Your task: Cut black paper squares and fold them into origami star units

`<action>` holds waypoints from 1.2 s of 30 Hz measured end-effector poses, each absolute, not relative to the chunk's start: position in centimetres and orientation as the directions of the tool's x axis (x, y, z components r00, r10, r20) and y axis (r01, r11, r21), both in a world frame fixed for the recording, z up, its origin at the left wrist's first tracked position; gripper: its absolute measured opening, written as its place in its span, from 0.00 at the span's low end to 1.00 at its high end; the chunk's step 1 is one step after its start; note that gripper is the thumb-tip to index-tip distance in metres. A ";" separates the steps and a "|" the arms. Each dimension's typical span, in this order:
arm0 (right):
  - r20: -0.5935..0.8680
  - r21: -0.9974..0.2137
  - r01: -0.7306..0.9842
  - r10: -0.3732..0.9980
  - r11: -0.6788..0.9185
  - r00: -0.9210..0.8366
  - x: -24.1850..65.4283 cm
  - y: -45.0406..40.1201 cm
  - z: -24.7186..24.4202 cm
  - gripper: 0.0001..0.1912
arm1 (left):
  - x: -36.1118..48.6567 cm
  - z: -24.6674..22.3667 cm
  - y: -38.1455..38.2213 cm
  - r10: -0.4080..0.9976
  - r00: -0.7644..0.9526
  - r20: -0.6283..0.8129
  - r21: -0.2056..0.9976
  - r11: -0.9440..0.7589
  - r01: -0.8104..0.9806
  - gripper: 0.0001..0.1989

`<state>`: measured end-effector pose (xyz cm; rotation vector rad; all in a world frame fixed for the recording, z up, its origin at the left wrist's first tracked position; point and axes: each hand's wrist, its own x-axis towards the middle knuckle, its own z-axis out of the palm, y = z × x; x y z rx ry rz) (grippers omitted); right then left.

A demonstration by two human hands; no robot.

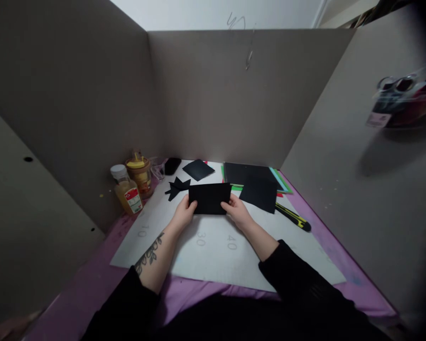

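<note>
Black paper [209,199], yellow-and-black cutter [294,218]

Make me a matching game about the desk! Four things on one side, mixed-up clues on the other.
Things:
1. cutter
2. bottle with a red label
3. rectangular black paper
4. spiky black shape

Clues:
A. held by the left hand and right hand
B. wears a white cap
C. lies just beyond the left hand
D. black and yellow

Pairs: 1-D, 2-B, 3-A, 4-C
</note>
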<state>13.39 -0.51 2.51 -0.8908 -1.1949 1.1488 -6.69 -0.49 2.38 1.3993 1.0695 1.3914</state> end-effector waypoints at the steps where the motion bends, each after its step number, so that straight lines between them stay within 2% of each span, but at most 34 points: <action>1: 0.223 -0.957 -0.194 0.975 0.216 -0.015 13.3 -0.5 2.3 0.16 | -6.7 2.1 -0.4 0.971 0.003 0.239 0.971 -0.239 -0.007 0.16; 6: 0.215 -0.961 -0.171 0.976 0.215 0.019 13.3 -0.2 1.5 0.12 | -6.5 1.8 -0.3 0.981 -0.022 0.193 0.980 -0.194 -0.054 0.15; 12: 0.240 -0.961 -0.125 0.969 0.246 0.062 13.4 -0.1 1.2 0.14 | -6.4 1.8 -0.3 0.984 0.113 0.135 0.985 -0.122 -0.118 0.15; 16: 0.260 -0.953 -0.144 0.963 0.267 0.065 13.3 -0.5 1.7 0.17 | -6.7 1.5 -0.1 0.978 0.074 0.193 0.980 -0.189 -0.060 0.14; 21: 0.274 -0.961 -0.029 0.959 0.276 0.070 13.3 -0.9 2.1 0.14 | -6.8 1.2 0.1 0.978 0.011 0.208 0.978 -0.208 0.010 0.14; 27: 0.331 -0.941 -0.048 0.941 0.335 0.074 13.3 -0.8 2.1 0.14 | -6.5 1.7 -0.2 0.974 0.009 0.227 0.974 -0.227 0.025 0.14; 30: 0.328 -0.943 -0.035 0.942 0.331 0.074 13.3 -0.7 1.5 0.13 | -6.3 2.0 -0.5 0.974 0.009 0.226 0.973 -0.226 0.045 0.14; 36: 0.317 -0.939 -0.114 0.945 0.325 0.078 12.9 -0.7 0.9 0.16 | -6.0 1.6 -0.4 0.969 0.002 0.246 0.966 -0.246 0.076 0.13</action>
